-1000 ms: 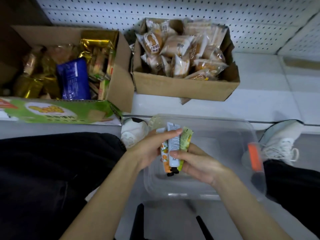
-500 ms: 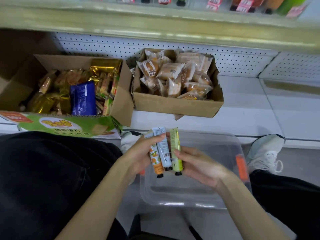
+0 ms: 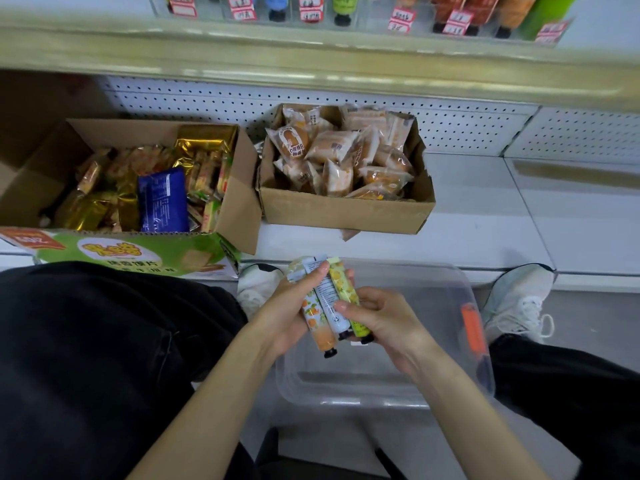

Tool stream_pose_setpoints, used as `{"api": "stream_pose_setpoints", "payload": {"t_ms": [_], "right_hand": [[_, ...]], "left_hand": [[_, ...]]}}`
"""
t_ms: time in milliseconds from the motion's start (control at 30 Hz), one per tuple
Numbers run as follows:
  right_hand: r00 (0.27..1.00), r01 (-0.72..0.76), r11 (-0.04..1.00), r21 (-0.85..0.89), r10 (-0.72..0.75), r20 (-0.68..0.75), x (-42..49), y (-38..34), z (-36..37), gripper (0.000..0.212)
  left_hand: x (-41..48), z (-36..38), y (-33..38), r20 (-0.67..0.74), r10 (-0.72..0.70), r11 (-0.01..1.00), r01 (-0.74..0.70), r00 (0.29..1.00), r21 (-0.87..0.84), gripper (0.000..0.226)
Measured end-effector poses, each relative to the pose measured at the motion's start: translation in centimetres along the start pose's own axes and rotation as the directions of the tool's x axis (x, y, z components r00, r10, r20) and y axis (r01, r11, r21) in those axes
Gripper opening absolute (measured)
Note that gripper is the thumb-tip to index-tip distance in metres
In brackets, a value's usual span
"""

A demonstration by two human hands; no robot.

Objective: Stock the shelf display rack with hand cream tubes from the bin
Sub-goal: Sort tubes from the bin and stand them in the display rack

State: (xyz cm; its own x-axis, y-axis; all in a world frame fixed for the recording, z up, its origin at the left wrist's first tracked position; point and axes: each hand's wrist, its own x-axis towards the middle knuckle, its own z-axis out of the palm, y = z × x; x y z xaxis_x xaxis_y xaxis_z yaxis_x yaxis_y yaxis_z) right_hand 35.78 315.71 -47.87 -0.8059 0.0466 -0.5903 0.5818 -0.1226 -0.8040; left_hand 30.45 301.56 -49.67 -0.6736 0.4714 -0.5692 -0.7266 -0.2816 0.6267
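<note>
Three hand cream tubes are bunched together above the clear plastic bin point(image 3: 446, 344): an orange-patterned tube point(image 3: 317, 323), a pale blue tube point(image 3: 329, 299) and a yellow-green tube point(image 3: 343, 289), caps pointing toward me. My left hand point(image 3: 287, 306) grips the bunch from the left, thumb across the top. My right hand point(image 3: 377, 317) holds it from the right, fingers curled over the lower ends. The bin under them looks bare inside. The display rack point(image 3: 346, 12) with standing tubes and price tags runs along the top edge, above a beige shelf lip.
Two open cardboard boxes sit on the lower white shelf: snack packets point(image 3: 156, 181) at left, wrapped cakes point(image 3: 346, 161) in the middle. A green printed carton point(image 3: 131, 254) lies in front. White sneakers point(image 3: 519, 299) flank the bin; dark trousers fill the left.
The view has tilted up, bringing the beige shelf lip and the display rack into sight. Both hands stay on the three tubes, lifted slightly over the bin.
</note>
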Motion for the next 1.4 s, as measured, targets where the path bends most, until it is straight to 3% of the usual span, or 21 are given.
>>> {"api": "stream_pose_setpoints", "payload": {"t_ms": [167, 533, 733, 967, 1267, 1400], "right_hand": [[0.999, 0.035, 0.999, -0.031, -0.035, -0.015, -0.5, -0.2, 0.5, 0.02], [0.986, 0.158, 0.956, -0.248, -0.139, 0.094, -1.8, -6.3, 0.4, 0.033], [0.949, 0.305, 0.852, -0.425, -0.234, 0.212, -4.2, -14.0, 0.8, 0.005], [0.888, 0.447, 0.703, -0.553, -0.423, 0.179, -7.5, -23.2, 1.6, 0.026], [0.788, 0.5, 0.646, -0.577, -0.615, -0.005, -9.3, -31.4, 1.1, 0.012], [0.758, 0.476, 0.552, -0.684, -0.652, 0.001, -9.4, -33.7, 0.3, 0.012]], "left_hand": [[-0.4, 0.6, -0.1, -0.039, 0.064, 0.996, -0.062, 0.997, 0.058, 0.056], [-2.6, 2.4, 6.2, 0.036, 0.19, 0.941, -0.193, 0.981, 0.279, 0.026], [-5.5, 5.4, 12.3, 0.087, 0.359, 0.849, -0.364, 0.929, 0.382, 0.025], [-7.1, 7.8, 19.8, 0.17, 0.527, 0.802, -0.554, 0.833, 0.225, 0.018], [-5.6, 9.5, 23.3, 0.218, 0.608, 0.752, -0.642, 0.764, 0.152, 0.016], [-4.2, 8.9, 22.8, 0.233, 0.605, 0.778, -0.627, 0.762, 0.03, 0.026]]}}
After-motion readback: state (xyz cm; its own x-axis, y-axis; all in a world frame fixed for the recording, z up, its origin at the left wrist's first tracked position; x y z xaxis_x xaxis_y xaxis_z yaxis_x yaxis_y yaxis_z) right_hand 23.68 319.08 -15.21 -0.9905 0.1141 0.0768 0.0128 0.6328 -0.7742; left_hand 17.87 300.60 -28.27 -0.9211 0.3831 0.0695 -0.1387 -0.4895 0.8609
